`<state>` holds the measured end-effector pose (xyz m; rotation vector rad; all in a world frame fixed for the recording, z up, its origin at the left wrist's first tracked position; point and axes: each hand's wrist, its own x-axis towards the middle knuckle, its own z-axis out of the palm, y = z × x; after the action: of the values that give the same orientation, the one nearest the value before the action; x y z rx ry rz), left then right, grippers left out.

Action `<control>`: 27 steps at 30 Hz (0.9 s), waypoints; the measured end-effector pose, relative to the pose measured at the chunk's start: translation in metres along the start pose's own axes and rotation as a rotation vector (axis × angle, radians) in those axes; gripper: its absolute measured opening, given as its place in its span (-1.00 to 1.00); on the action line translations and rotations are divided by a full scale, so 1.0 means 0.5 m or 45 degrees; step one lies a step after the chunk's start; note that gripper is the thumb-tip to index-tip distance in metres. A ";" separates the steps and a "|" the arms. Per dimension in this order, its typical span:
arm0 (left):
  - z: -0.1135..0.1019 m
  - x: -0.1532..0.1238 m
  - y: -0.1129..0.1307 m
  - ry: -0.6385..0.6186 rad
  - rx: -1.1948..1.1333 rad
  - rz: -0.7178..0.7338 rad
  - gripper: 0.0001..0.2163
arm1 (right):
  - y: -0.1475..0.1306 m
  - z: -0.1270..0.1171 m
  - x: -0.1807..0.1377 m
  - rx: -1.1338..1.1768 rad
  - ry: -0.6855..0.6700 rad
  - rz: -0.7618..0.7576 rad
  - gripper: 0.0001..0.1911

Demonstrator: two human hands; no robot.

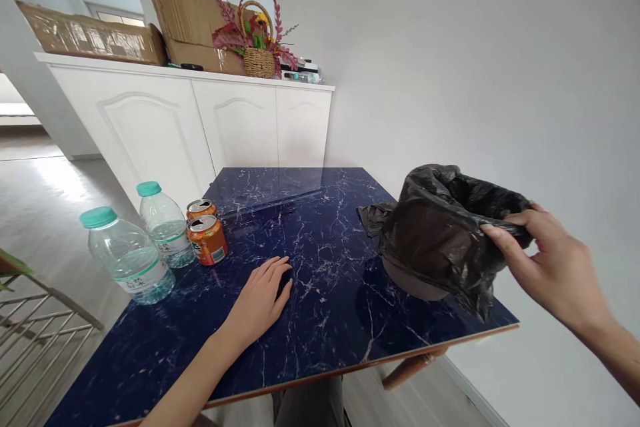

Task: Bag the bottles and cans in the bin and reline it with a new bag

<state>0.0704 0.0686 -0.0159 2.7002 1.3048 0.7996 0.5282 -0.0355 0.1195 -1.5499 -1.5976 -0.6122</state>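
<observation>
My right hand (pixel 555 260) grips the near right rim of a trash bin (pixel 415 283) lined with a black plastic bag (pixel 430 233). My thumb lies outside the rim and my fingers reach over its edge. The bin stands at the table's right side, and the bag's folds hide most of it. My left hand (pixel 263 293) rests palm down on the table with its fingers stretched out, holding nothing. Beyond it to the left are two orange cans (pixel 207 240), their tops opened. Beside them stand two clear water bottles (pixel 140 267) with teal caps, each partly filled.
The dark blue marbled table (pixel 320 327) ends at a wooden near edge. A white cabinet (pixel 240 120) behind it bears cardboard boxes (pixel 190 20) and a flower basket (pixel 259 61). A metal-barred chair (pixel 45 327) is at left; a white wall (pixel 450 67) stands right.
</observation>
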 end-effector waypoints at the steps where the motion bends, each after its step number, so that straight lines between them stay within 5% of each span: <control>1: 0.001 0.000 0.000 0.002 -0.002 -0.001 -0.70 | -0.013 0.007 0.004 0.046 -0.001 -0.026 -0.51; 16: 0.001 -0.002 -0.001 0.035 0.057 -0.012 -0.74 | -0.251 0.118 0.057 0.520 -0.105 -0.230 -0.68; 22: 0.013 -0.008 -0.010 0.198 0.143 -0.165 -0.72 | -0.305 0.145 0.069 0.606 -0.124 -0.327 -0.72; 27: 0.016 -0.008 -0.011 0.180 0.155 -0.182 -0.64 | -0.327 0.163 0.077 0.658 -0.090 -0.370 -0.72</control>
<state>0.0682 0.0704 -0.0259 2.6428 1.6066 0.9387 0.3546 0.0313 0.1367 -0.9776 -1.8698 -0.2611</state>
